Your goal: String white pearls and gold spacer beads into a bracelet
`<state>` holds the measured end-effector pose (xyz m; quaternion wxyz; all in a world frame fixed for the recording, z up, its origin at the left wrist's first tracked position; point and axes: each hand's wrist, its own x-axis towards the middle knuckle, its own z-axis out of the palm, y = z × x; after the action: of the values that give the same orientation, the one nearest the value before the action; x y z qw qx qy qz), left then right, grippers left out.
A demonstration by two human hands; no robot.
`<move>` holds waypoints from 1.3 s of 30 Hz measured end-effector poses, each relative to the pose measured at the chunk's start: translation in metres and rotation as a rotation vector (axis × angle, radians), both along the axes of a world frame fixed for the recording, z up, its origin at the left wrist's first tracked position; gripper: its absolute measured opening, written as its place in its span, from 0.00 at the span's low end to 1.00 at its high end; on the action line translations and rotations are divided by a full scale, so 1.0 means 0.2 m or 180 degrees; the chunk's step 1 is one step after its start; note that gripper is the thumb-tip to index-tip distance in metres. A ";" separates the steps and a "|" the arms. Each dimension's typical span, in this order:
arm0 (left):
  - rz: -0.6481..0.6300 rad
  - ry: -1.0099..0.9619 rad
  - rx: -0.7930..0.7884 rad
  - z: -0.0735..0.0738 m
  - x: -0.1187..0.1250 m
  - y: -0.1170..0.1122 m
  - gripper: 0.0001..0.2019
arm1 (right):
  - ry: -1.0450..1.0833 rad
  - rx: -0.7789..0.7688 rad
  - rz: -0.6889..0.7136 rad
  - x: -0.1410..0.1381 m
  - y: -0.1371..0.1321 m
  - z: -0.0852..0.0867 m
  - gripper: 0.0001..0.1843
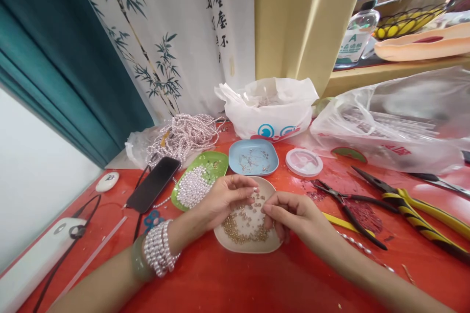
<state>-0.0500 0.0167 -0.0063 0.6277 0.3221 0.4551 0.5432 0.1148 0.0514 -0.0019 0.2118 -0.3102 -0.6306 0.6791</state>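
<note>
My left hand (233, 195) is closed in a pinch over the far part of a cream plate (223, 242), and a small white bead (256, 189) shows at its fingertips. Strands of silvery pearl beads (160, 249) and a green bangle (140, 260) circle that wrist. Over the plate's right side, my right hand (290, 212) has thumb and forefinger pressed together; whatever they hold is too small to name. Many tiny gold-coloured beads (235, 234) lie on the plate beneath both hands. Loose pearl beads (193, 187) fill much of a green dish (216, 159) beyond my left hand.
A blue dish (253, 144) holds small metal pieces, beside a round clear case (304, 162). Pliers (345, 200) and larger yellow-black pliers (422, 215) lie right. A phone (154, 185), bead strings (187, 132) and a power strip (40, 254) are left; plastic bags (270, 112) stand behind.
</note>
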 end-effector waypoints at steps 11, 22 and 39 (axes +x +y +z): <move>-0.0078 0.0066 -0.0016 0.00 -0.01 0.00 0.06 | 0.0082 -0.0031 0.0020 0.00 0.00 0.00 0.09; -0.0141 0.0084 -0.0062 -0.01 -0.01 -0.01 0.06 | -0.0010 -0.0082 0.0053 0.00 0.00 0.02 0.09; -0.0190 0.0142 -0.0066 0.00 -0.01 -0.01 0.06 | 0.0055 -0.0171 0.0140 0.01 0.00 0.01 0.08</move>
<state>-0.0515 0.0150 -0.0060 0.6367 0.3410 0.4647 0.5122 0.1171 0.0518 0.0011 0.1939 -0.2959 -0.6170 0.7030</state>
